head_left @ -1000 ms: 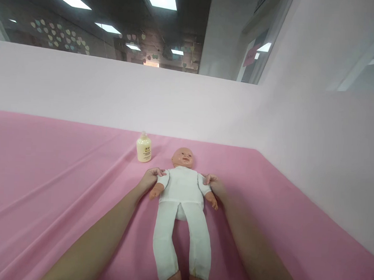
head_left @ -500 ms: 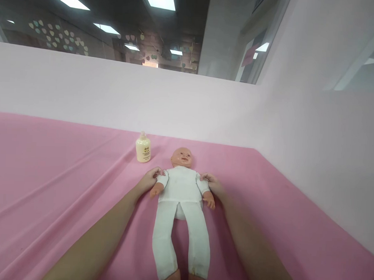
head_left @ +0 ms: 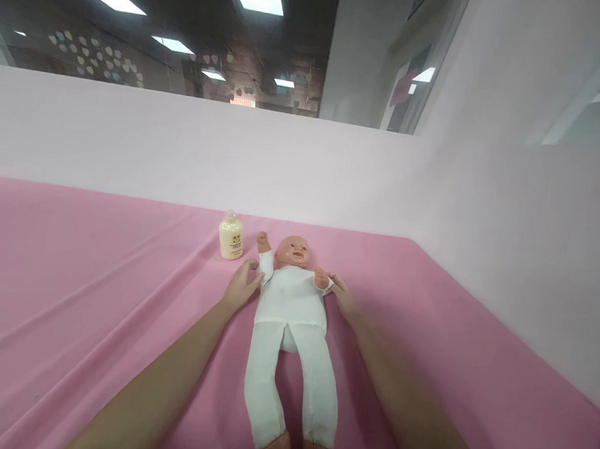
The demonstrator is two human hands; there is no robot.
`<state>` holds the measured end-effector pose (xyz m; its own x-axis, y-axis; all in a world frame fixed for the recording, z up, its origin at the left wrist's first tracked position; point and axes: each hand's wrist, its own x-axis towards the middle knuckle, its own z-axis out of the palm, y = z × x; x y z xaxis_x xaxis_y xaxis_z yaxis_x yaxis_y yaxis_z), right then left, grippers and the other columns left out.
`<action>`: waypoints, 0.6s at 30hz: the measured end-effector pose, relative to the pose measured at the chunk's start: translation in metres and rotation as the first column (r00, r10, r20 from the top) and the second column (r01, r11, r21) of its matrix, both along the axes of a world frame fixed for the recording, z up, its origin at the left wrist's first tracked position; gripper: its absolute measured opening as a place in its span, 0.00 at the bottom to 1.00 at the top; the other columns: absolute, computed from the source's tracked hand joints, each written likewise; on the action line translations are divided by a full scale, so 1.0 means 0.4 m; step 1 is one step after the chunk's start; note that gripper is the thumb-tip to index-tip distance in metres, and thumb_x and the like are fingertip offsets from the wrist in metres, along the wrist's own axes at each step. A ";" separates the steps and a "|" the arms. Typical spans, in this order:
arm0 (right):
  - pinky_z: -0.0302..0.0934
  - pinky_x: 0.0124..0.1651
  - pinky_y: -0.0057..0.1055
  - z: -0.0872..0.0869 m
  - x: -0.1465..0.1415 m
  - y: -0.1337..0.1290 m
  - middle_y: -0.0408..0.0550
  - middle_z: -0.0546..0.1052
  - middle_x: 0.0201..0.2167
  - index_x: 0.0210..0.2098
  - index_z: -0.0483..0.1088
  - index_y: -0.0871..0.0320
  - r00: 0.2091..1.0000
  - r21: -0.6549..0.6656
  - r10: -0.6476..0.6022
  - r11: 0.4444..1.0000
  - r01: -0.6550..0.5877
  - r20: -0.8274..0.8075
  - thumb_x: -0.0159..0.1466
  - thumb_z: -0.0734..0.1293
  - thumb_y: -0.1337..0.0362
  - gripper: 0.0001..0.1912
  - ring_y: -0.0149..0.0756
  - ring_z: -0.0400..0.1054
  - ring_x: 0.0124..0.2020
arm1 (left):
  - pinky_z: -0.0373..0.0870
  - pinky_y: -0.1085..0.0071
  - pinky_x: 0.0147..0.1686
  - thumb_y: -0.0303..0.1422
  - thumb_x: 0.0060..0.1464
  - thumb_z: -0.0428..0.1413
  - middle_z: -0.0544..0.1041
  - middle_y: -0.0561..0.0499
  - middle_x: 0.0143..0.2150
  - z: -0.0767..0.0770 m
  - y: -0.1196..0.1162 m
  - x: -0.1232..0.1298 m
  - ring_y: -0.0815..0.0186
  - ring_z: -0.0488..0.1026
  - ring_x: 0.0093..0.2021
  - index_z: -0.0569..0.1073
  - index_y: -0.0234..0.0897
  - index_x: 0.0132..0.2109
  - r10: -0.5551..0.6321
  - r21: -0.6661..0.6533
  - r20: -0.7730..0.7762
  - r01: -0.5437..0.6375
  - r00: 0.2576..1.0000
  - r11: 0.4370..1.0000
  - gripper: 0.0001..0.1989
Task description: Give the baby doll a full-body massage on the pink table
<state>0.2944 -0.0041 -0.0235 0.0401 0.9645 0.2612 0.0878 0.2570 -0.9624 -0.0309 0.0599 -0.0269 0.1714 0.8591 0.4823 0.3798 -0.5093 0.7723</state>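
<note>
A baby doll (head_left: 291, 298) with a white cloth body lies on its back on the pink sheet (head_left: 127, 256), head towards the wall. My left hand (head_left: 242, 282) is closed at the doll's arm on the left, thumb against the white sleeve; that arm points up beside the head. On the other side, my right hand (head_left: 342, 294) has its fingers on the sleeve of the doll's other arm, which is bent with its small hand near the shoulder. Part of my right fingers is hidden behind that arm.
A cream bottle (head_left: 231, 238) with dark print stands left of the doll's head. Behind the sheet rises a white wall (head_left: 193, 152) with a window above it, and another white wall (head_left: 520, 249) borders the right side.
Both doll arms have swung from hanging down beside the body to raised: the left one straight up, the right one bent. My hands have stayed at the sleeves, with small shifts.
</note>
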 end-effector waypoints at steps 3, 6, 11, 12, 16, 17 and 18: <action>0.62 0.56 0.40 0.002 -0.008 -0.002 0.46 0.76 0.48 0.50 0.65 0.54 0.997 0.023 -0.070 0.997 0.070 -0.021 0.61 0.66 0.53 0.20 0.42 0.68 0.52 | 0.63 0.57 0.56 0.41 0.59 0.53 0.72 0.44 0.54 -0.006 0.003 -0.001 0.55 0.68 0.56 0.67 0.39 0.55 0.071 0.094 -0.103 -0.061 0.992 0.994 0.19; 0.61 0.59 0.44 0.012 -0.010 -0.014 0.47 0.77 0.49 0.59 0.58 0.49 0.990 0.021 -0.144 0.989 0.144 0.005 0.63 0.66 0.53 0.28 0.43 0.70 0.53 | 0.63 0.56 0.57 0.40 0.61 0.52 0.72 0.44 0.55 -0.007 0.004 -0.003 0.55 0.67 0.56 0.67 0.40 0.56 0.082 0.169 -0.144 -0.057 0.986 0.984 0.19; 0.62 0.60 0.47 0.016 -0.009 -0.021 0.52 0.70 0.60 0.67 0.48 0.47 0.976 0.088 -0.210 0.975 0.205 0.059 0.64 0.65 0.54 0.35 0.44 0.68 0.58 | 0.62 0.56 0.58 0.39 0.62 0.52 0.72 0.46 0.57 -0.011 0.009 -0.005 0.55 0.67 0.57 0.68 0.43 0.57 0.084 0.205 -0.190 -0.044 0.978 0.978 0.18; 0.62 0.60 0.47 0.013 -0.008 -0.017 0.52 0.67 0.62 0.67 0.48 0.47 0.973 0.107 -0.223 0.971 0.215 0.066 0.64 0.65 0.54 0.35 0.44 0.67 0.59 | 0.61 0.56 0.59 0.39 0.62 0.52 0.72 0.46 0.57 -0.014 0.011 -0.005 0.55 0.66 0.57 0.68 0.43 0.57 0.086 0.211 -0.200 -0.043 0.976 0.977 0.18; 0.65 0.56 0.45 -0.006 -0.004 0.001 0.55 0.63 0.65 0.62 0.53 0.50 0.946 0.164 -0.315 0.940 0.299 0.075 0.63 0.66 0.55 0.31 0.44 0.69 0.55 | 0.59 0.56 0.61 0.40 0.63 0.51 0.70 0.46 0.58 -0.028 0.024 -0.006 0.55 0.64 0.59 0.68 0.42 0.59 0.109 0.210 -0.246 -0.057 0.963 0.976 0.20; 0.66 0.54 0.44 -0.011 -0.002 0.004 0.56 0.64 0.63 0.60 0.54 0.51 0.940 0.169 -0.332 0.934 0.316 0.077 0.63 0.66 0.54 0.30 0.44 0.71 0.53 | 0.58 0.56 0.61 0.40 0.63 0.50 0.70 0.45 0.59 -0.033 0.027 -0.006 0.54 0.64 0.59 0.68 0.42 0.60 0.118 0.204 -0.256 -0.066 0.960 0.977 0.20; 0.67 0.52 0.43 -0.015 0.000 0.006 0.56 0.67 0.61 0.59 0.55 0.52 0.937 0.165 -0.340 0.932 0.323 0.086 0.63 0.66 0.54 0.29 0.44 0.72 0.51 | 0.58 0.55 0.61 0.41 0.63 0.50 0.70 0.45 0.59 -0.037 0.031 -0.006 0.54 0.63 0.60 0.69 0.41 0.60 0.127 0.198 -0.263 -0.075 0.956 0.977 0.21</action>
<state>0.2943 -0.0015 -0.0296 0.3137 0.8518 0.4196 0.2961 0.3321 -0.8956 -0.0334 0.0723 -0.0418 0.2356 0.7796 0.5802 0.6197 -0.5804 0.5283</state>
